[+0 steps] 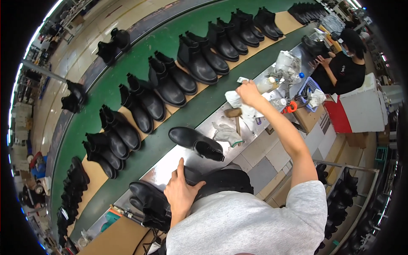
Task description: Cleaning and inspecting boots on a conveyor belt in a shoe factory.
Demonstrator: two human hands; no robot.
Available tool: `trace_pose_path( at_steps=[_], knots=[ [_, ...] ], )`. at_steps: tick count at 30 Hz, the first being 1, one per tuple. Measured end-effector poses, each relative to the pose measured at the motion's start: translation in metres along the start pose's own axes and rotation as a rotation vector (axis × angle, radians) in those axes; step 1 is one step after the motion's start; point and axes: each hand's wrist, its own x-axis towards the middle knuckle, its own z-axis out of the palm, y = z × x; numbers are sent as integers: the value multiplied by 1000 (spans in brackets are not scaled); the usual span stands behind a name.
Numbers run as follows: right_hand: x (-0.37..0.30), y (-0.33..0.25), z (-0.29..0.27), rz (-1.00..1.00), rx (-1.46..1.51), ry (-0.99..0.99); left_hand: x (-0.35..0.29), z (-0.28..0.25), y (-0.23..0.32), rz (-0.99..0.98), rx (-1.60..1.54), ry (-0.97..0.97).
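At the far left, a few pairs of black boots (pixel 75 92) stand along the outer edge of a green belt (pixel 100 85). Across it, a long line of paired black ankle boots (pixel 195 63) curves toward the upper right, standing on strips of brown cardboard (pixel 290 23). At lower left, more dark boots (pixel 148 197) crowd together beside the left hand (pixel 182 191). That hand has its thumb and index finger spread apart against a partly hidden black boot (pixel 192 174); I cannot tell whether it grips it. Just beyond, a single black ankle boot (pixel 193 142) lies on the shiny metal surface (pixel 159 164), toe to the left, its shaft near a whitish work glove (pixel 227 134). Above the glove lies a wooden-handled hammer (pixel 233 112), near a white cloth (pixel 233 98). The right hand (pixel 249 92) is closed on a small white object (pixel 242 79) of unclear kind. Past its forearm are a cream-coloured bottle (pixel 266 85), an orange ring (pixel 291 107) and a blue basket (pixel 304 90). At upper right, a co-worker (pixel 348 70) in black sits near another dark boot (pixel 315 46).
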Motion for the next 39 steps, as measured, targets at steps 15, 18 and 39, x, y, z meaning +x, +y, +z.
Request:
trace_pose_path(
  at_steps=[15,18,39],
  knots=[
    [-204,-15,65,702,2094,841,15,20,-17,159,98,73],
    [-197,-1,60,1055,2368,1065,2,-5,11,56,53,-183],
    [-167,-11,73,796,1376,801,15,11,14,80,246,-18]
  ],
)
